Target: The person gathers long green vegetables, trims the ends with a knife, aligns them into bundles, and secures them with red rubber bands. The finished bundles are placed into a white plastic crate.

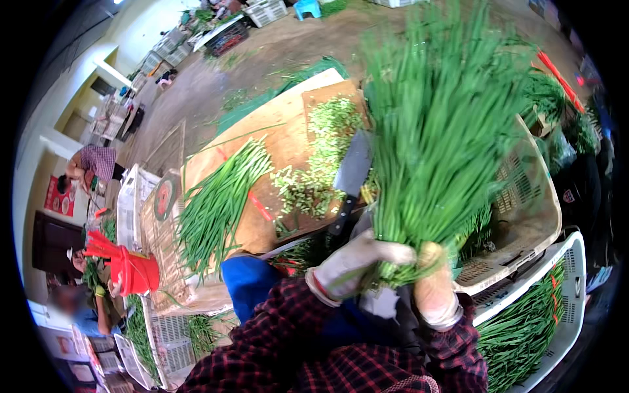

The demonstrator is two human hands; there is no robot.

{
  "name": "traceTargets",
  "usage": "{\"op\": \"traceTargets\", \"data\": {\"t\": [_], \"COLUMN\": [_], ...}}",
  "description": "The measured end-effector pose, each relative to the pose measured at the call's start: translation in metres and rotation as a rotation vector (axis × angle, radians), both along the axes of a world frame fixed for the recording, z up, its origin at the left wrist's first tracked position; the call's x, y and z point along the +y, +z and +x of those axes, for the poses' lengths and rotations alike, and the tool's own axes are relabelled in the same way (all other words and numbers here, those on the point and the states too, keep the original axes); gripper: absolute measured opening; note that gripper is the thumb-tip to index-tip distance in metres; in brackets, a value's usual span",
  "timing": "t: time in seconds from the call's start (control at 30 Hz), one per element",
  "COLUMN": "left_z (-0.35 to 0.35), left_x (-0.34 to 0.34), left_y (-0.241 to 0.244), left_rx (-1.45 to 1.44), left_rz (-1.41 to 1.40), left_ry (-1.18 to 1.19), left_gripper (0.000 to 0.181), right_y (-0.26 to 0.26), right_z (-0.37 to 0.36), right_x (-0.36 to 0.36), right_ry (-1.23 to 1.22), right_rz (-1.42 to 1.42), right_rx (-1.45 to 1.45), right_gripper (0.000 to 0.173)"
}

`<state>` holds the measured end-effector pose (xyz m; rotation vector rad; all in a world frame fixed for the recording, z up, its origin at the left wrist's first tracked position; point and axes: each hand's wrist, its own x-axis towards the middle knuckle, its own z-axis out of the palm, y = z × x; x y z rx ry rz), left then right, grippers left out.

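Note:
My gloved left hand (361,263) and gloved right hand (435,280) hold a large bunch of long green garlic chives (432,137) by its stem ends. The leaves fan upward and away, slightly blurred. To the left of the bunch, a cleaver (355,164) with a black handle lies by a heap of chopped pale stem ends (329,147) on a wooden board (290,118). A smaller bundle of chives (223,201) rests farther left, its pale ends towards the chopped heap. A red strip (260,205) lies between them.
Plastic crates stand at my right, one light-coloured (533,236) and one white with tied chives (526,324). A red bucket (135,270) with red strips and a round scale dial (168,195) are at the left. Other people (98,164) are at the far left.

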<state>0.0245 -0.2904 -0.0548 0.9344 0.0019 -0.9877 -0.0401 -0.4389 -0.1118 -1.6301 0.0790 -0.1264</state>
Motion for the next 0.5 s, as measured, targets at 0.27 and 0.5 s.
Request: {"op": "traceTargets", "data": {"t": [0.27, 0.5], "left_z": [-0.033, -0.038], "left_x": [0.141, 0.188], "left_y": [-0.120, -0.101], "left_rx": [0.180, 0.053], "left_rz": [-0.232, 0.034], "left_ry": [0.358, 0.297], "left_gripper": [0.028, 0.029], "right_y": [-0.044, -0.056], "right_z": [0.033, 0.023], "right_x": [0.118, 0.130], "right_ry": [0.179, 0.546], "right_rz": [-0.901, 0.013], "right_rx": [-0.109, 0.207], "right_gripper": [0.051, 0.052]}}
